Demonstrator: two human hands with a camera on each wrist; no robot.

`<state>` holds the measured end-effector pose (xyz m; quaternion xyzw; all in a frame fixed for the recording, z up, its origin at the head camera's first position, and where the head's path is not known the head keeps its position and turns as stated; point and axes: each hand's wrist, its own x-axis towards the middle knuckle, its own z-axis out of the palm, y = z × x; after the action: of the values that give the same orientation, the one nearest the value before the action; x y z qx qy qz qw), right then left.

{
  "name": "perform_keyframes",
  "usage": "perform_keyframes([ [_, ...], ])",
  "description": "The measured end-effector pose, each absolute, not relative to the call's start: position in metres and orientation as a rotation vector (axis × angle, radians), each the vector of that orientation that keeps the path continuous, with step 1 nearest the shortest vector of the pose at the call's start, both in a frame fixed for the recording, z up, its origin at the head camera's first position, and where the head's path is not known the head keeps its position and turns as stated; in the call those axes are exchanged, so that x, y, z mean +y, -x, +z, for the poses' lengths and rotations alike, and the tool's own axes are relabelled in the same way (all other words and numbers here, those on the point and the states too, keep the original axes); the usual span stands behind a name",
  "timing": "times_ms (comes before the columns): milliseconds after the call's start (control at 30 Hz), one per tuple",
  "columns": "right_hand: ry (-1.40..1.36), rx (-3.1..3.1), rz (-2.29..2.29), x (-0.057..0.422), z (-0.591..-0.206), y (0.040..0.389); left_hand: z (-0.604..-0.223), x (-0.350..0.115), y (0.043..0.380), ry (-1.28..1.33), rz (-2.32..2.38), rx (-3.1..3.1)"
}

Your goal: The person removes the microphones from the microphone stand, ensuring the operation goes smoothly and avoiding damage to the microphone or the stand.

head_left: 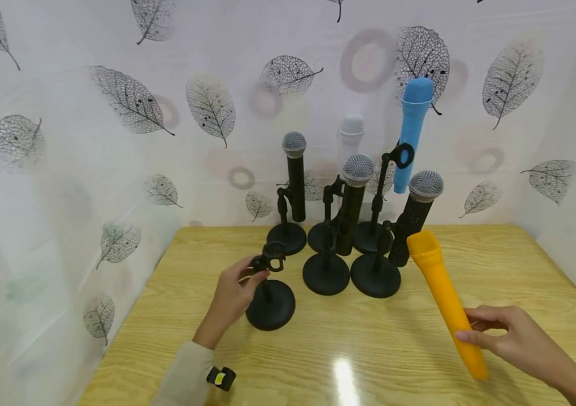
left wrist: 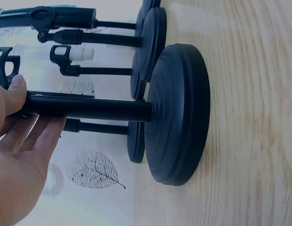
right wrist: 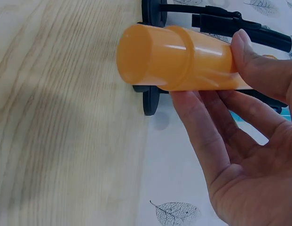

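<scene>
My left hand (head_left: 237,290) grips an unoccupied black microphone stand (head_left: 271,307) high on its pole, just below the clip (head_left: 273,257). The stand's round base (left wrist: 178,115) is upright on the table in the left wrist view. On the right, my right hand (head_left: 513,338) pinches an orange microphone (head_left: 445,287) near its lower end, thumb on one side and fingers on the other. The orange microphone tilts with its flared top toward the back left. In the right wrist view its rounded tail end (right wrist: 134,54) is held over the wood.
Several stands hold microphones at the back: black ones with silver heads (head_left: 294,145) (head_left: 357,170) (head_left: 426,186), a white one (head_left: 351,127) and a light blue one (head_left: 412,129). They stand close together on the wooden table (head_left: 288,361). A leaf-patterned curtain (head_left: 115,186) surrounds the table.
</scene>
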<state>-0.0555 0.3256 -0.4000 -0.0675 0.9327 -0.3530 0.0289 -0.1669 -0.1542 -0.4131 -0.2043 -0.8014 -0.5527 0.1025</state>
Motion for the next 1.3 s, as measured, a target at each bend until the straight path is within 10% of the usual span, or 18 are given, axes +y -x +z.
perform_keyframes([
  [1300, -0.136, 2.553, -1.112, 0.364, -0.424, 0.066, -0.409, -0.196, 0.21, 0.295, -1.304, -2.433],
])
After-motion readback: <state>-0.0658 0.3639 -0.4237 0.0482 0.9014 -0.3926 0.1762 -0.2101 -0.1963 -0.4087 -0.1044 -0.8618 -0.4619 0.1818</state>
